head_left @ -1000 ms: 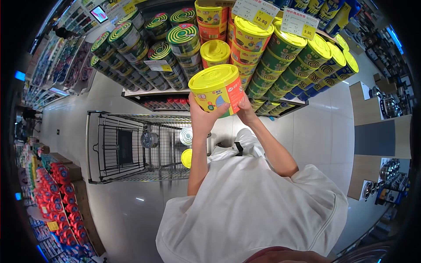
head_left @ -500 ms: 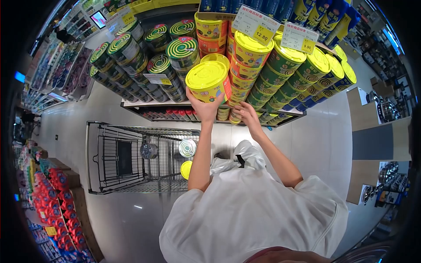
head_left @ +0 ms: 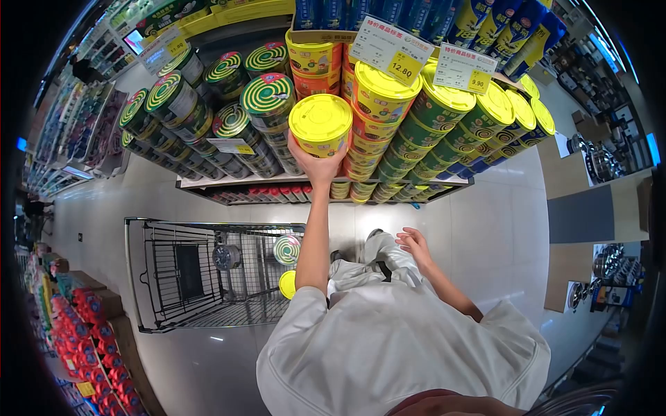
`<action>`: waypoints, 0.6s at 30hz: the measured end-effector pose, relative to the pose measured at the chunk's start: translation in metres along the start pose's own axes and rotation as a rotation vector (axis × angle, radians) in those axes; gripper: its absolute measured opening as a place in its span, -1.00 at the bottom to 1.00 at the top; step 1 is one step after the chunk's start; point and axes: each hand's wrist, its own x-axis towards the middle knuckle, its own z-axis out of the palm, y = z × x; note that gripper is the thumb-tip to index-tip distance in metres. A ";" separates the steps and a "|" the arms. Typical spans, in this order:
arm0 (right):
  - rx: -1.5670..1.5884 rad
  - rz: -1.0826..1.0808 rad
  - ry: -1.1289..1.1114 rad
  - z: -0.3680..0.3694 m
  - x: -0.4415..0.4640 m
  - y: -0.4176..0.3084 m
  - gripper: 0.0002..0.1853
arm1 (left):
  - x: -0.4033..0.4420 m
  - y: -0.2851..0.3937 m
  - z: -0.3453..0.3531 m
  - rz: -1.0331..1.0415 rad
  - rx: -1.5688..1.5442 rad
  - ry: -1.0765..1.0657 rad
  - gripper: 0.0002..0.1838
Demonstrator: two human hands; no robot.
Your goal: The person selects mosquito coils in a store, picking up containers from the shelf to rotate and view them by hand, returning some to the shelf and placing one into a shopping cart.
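In the head view my left hand (head_left: 319,165) is wrapped round a yellow-lidded tub (head_left: 320,121), thumb on its right side. The tub is upright in front of the display; whether it rests on tubs below cannot be seen. To its right are stacked orange-and-yellow tubs (head_left: 386,90), to its left green spiral-topped tins (head_left: 268,97). My right hand (head_left: 414,244) is lowered in front of the display beside my leg, fingers partly bent and apart, with nothing in it.
A wire shopping cart (head_left: 187,322) stands at left, holding a spiral-topped tin (head_left: 286,249), a yellow-lidded container (head_left: 288,284) and a round silvery item (head_left: 225,257). Price signs (head_left: 393,52) hang over the display. Red packages (head_left: 90,312) are stacked at lower left, pans (head_left: 602,163) at right.
My right hand has drawn back from the tub stack and down towards my body. My left hand still holds the tub, now more upright. The view has shifted slightly.
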 end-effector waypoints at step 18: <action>-0.010 0.025 -0.073 0.005 0.006 0.003 -0.50 | 0.024 -0.007 0.013 -0.012 0.319 -0.078 0.25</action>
